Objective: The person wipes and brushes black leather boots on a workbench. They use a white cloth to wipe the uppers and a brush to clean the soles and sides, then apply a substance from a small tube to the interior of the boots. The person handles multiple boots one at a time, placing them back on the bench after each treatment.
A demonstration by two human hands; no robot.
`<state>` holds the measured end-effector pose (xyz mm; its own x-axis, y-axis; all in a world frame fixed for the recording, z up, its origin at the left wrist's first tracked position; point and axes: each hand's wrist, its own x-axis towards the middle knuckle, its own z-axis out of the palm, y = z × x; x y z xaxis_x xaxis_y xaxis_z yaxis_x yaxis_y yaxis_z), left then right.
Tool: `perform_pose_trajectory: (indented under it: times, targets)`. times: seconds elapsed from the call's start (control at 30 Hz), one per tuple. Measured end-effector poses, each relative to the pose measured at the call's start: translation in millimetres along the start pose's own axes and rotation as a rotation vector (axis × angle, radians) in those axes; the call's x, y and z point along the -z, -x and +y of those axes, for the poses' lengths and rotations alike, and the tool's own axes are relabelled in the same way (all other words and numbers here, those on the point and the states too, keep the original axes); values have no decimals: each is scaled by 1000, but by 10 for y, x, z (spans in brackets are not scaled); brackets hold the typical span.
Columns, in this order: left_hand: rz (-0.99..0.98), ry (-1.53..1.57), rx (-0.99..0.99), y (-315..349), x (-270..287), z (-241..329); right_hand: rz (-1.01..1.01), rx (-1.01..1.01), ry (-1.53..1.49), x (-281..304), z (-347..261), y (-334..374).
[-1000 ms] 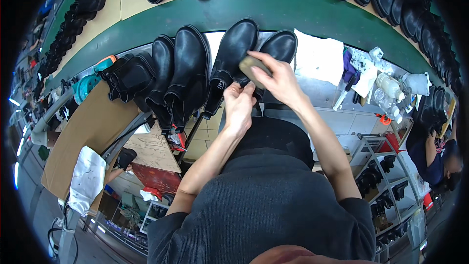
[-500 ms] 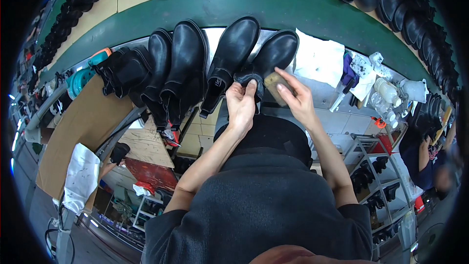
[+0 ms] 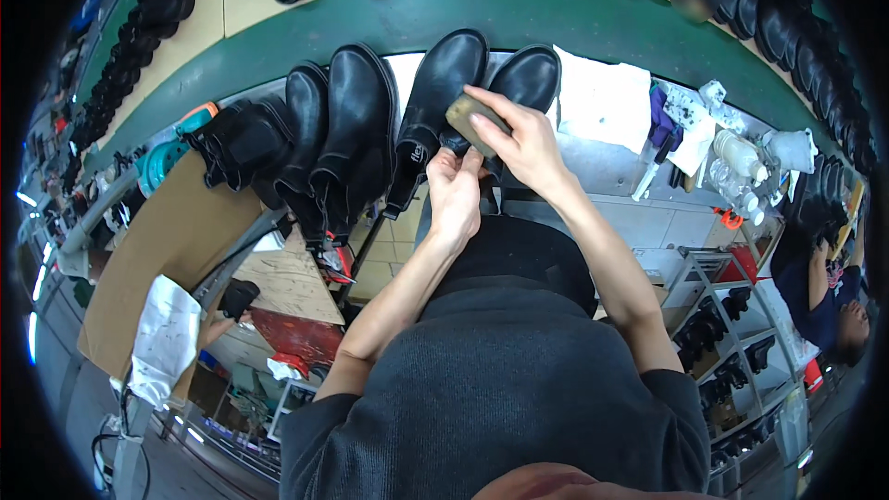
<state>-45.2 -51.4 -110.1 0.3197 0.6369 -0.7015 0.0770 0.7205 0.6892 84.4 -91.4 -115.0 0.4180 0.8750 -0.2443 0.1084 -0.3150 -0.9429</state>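
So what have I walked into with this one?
A person works over a row of black boots at a green-edged bench. The left grip pinches the upper part of the right-hand boot, while the right grip holds a brownish block above it. Whether the block touches the leather isn't clear. To the right lie a white sheet and plastic bottles.
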Motion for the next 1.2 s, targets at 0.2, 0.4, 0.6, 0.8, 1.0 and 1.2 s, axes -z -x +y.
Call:
perform_pose_trajectory:
  times: [0.2,0.4,0.6,0.8,1.0,1.2]
  targets:
    - [-60,435,55,192,-171,-82,371,-228,96,637,612,548]
    - [-234,-119,-309,439,19,919,397,-27,1095,781,658,379]
    - [-37,-781,-474,-777,1004,313,227,-449,59,228,500,308]
    - [-68,-577,-10,-837,930,19,260,-601,-363,4,466,135]
    - [-291,-252,28,-333,659,525,204,-652,-1136,284,633,397]
    - [-379,-191,-12,48,453,957,146,-601,-1295,249,621,495]
